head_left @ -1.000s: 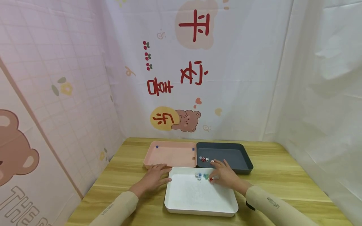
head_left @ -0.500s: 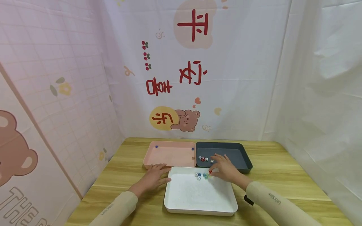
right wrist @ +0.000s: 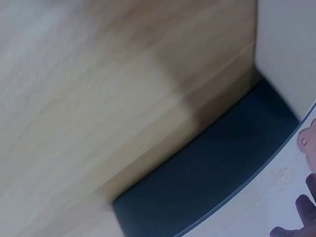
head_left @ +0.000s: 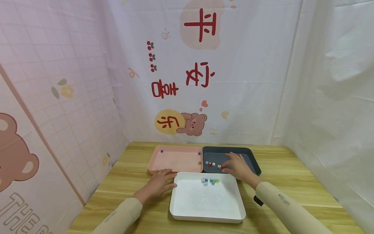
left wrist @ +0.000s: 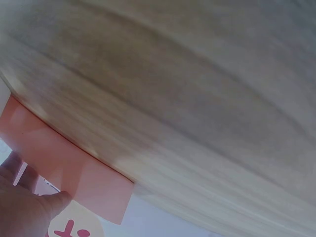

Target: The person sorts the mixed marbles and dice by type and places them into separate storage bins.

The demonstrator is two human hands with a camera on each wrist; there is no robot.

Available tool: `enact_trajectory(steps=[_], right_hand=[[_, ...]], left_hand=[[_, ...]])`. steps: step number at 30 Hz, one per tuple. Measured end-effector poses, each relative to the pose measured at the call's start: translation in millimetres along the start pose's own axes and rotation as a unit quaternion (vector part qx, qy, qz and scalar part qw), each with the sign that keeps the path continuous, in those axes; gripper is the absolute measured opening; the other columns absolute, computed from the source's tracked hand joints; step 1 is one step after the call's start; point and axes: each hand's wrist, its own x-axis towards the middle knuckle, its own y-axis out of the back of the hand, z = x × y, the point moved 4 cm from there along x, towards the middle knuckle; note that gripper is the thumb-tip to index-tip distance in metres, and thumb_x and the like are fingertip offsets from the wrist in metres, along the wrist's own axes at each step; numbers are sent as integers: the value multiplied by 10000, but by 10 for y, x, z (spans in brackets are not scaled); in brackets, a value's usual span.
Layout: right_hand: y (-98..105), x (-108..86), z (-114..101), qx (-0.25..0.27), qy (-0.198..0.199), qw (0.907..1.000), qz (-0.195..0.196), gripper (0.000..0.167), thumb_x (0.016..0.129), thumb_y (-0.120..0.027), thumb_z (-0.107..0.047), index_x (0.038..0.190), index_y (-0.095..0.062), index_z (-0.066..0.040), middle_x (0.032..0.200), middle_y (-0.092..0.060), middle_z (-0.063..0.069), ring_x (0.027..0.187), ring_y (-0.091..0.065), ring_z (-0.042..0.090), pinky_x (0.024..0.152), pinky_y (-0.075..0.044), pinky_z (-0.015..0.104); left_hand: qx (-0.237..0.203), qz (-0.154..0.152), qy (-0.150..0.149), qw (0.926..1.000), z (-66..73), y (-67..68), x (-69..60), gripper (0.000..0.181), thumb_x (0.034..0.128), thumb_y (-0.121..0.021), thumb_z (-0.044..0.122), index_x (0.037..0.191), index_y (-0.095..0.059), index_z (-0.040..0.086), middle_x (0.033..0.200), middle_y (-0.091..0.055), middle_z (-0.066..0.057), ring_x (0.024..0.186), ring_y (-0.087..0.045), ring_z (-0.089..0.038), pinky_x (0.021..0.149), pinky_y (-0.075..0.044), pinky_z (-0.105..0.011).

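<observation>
My right hand is over the front of the dark grey tray, pinching a small red die between thumb and fingertip. Just left of it a white die lies in that tray. Further left are another white die, a red die and a pale one. With fingers straight, my left hand rests by the front rim of the pink tray and the corner of the white tray. The right wrist view shows only fingertips above the dark wall.
Clear and blue dice and a cluster of green translucent pieces sit near the white tray's back wall. The pink tray holds two small blue pieces and a brownish one. A wooden table carries the trays, with printed cloth behind.
My right hand has lifted the red die from the white tray's back part and carried it forward into the dark grey tray. The left hand stays in place.
</observation>
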Motion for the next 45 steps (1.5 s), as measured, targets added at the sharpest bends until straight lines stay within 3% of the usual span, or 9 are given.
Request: enact_trajectory(steps=[11, 18, 32, 40, 45], right_hand=[[23, 52, 291, -230, -492, 9985, 48, 57, 841, -797, -254, 898, -791, -248, 1409, -510, 253, 1370, -346, 485, 1042, -189, 755], [-32, 101, 402, -294, -734, 9969, -32, 76, 838, -794, -262, 897, -787, -213, 1371, -551, 239, 1355, -369, 486, 1030, -190, 766], [-160, 216, 415, -415, -860, 9952, -194, 62, 866, -771, -244, 904, -790, -200, 1289, -625, 194, 1334, -407, 450, 1028, -241, 731], [-199, 309, 411, -463, -868, 9950, -183, 94, 846, -789, -264, 910, -787, -195, 1337, -586, 223, 1328, -416, 452, 1020, -231, 755], [-218, 337, 407, -593, -954, 9935, -205, 212, 856, -780, -280, 1041, -783, -177, 1377, -550, 232, 1321, -423, 451, 1016, -250, 746]], left_hand=[[-75, -69, 53, 9999, -1, -18, -8, 563, 1002, -551, 429, 1432, -527, 67, 1475, -422, -243, 1369, -343, -472, 1069, -182, -725], [-53, -79, 35, 9999, 4, 18, -10, 559, 998, -558, 431, 1423, -539, 68, 1473, -420, -249, 1366, -351, -459, 1066, -181, -729], [-143, -87, 41, 9999, 6, 24, -6, 578, 999, -541, 462, 1423, -538, 69, 1479, -415, -243, 1370, -344, -461, 1068, -174, -730], [-26, -75, -29, 10000, -18, 0, -8, 584, 1001, -529, 475, 1420, -542, 67, 1477, -423, -239, 1368, -357, -439, 1066, -201, -713], [-19, -109, 32, 9999, -20, 12, -8, 590, 1000, -524, 486, 1424, -540, 76, 1482, -421, -229, 1371, -355, -434, 1071, -197, -708]])
